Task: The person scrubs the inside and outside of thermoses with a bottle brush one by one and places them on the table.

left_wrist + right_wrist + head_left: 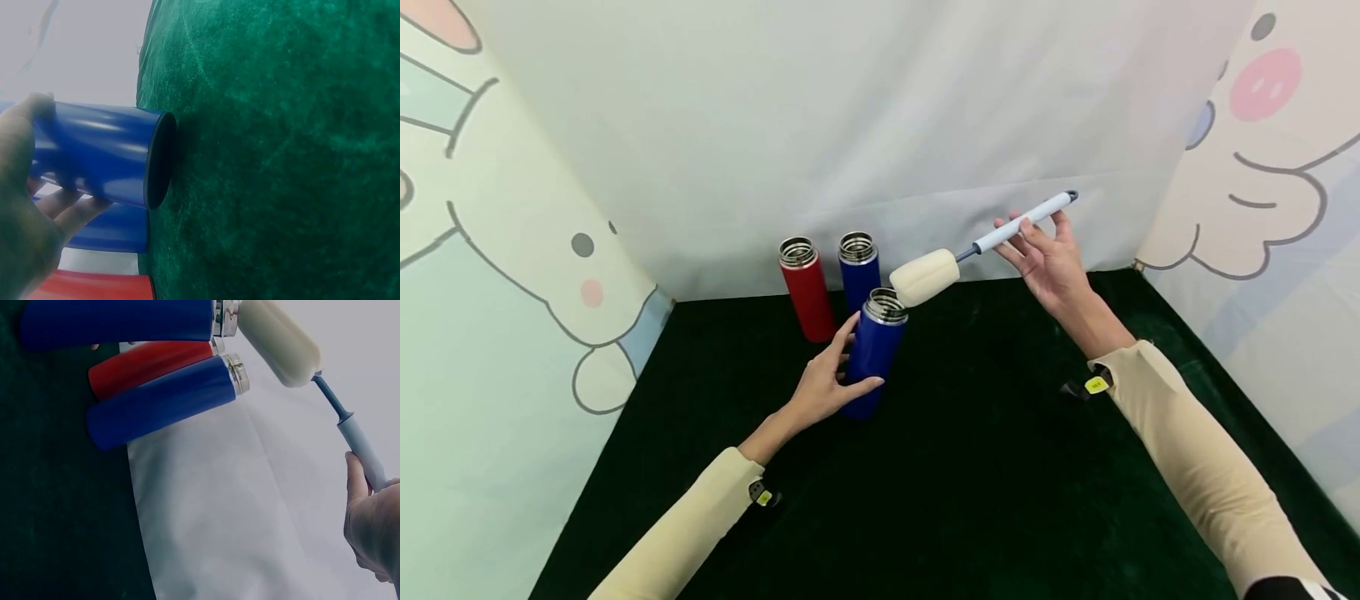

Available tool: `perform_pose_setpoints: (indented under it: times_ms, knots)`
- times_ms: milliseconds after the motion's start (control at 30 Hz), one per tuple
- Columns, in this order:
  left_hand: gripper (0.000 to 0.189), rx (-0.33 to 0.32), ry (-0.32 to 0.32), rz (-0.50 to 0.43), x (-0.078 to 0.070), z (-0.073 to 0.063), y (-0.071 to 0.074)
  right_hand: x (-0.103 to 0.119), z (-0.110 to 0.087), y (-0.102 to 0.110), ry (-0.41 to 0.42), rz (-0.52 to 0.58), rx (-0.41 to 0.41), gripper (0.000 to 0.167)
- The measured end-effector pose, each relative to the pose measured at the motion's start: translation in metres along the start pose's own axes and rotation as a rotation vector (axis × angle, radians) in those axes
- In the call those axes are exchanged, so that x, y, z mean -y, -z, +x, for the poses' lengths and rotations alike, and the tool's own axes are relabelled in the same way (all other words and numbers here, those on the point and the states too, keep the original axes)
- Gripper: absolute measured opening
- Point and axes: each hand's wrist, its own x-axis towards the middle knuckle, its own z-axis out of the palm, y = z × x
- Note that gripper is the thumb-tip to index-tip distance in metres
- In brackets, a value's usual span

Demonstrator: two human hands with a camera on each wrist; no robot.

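My left hand (822, 387) grips an uncapped blue bottle (876, 354), thumb on the near side and fingers round the far side. The bottle leans a little, and its steel threaded mouth faces up. My right hand (1054, 271) holds a sponge bottle brush (1026, 222) by its pale blue handle, between thumb and fingers. The brush's cream sponge head (925, 277) slants down to the left, its tip right at the bottle's rim. In the left wrist view the bottle's dark base (161, 160) shows close over the green cloth.
Behind the held bottle stand a second open blue bottle (859, 271) and an open red bottle (808, 296). Dark green cloth (1000, 467) covers the table. A white backdrop (737, 150) rises at the back, with cartoon-printed panels (550, 275) at both sides.
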Motion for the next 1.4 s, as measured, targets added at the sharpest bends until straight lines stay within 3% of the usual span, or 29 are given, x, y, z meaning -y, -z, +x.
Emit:
perform_pose_setpoints:
  times_ms: [100,367,667,900,1000,1167,1400]
  knots:
    - [0.103,0.0,0.002,0.002,-0.001,0.0,-0.001,0.0,0.0,-0.003,0.004,-0.022,0.005,0.058]
    - [0.1,-0.014,-0.019,0.019,-0.003,0.0,-0.004,-0.002,0.002,-0.014,0.041,-0.24,0.01,0.069]
    - [0.098,0.004,-0.034,0.081,-0.007,0.0,-0.005,0.003,0.001,-0.029,0.128,-0.296,0.168,0.074]
    - [0.097,0.004,-0.027,0.109,-0.011,-0.001,-0.006,0.004,-0.003,-0.041,0.191,-0.427,0.243,0.073]
    - [0.098,-0.007,-0.053,0.12,-0.011,-0.003,-0.007,0.002,-0.004,-0.047,0.214,-0.508,0.283,0.073]
    - [0.098,-0.002,-0.087,0.138,-0.011,-0.005,-0.008,0.0,-0.006,-0.056,0.267,-0.602,0.308,0.073]
    - [0.098,-0.009,-0.101,0.134,-0.01,-0.004,-0.008,-0.003,-0.007,-0.059,0.281,-0.631,0.321,0.073]
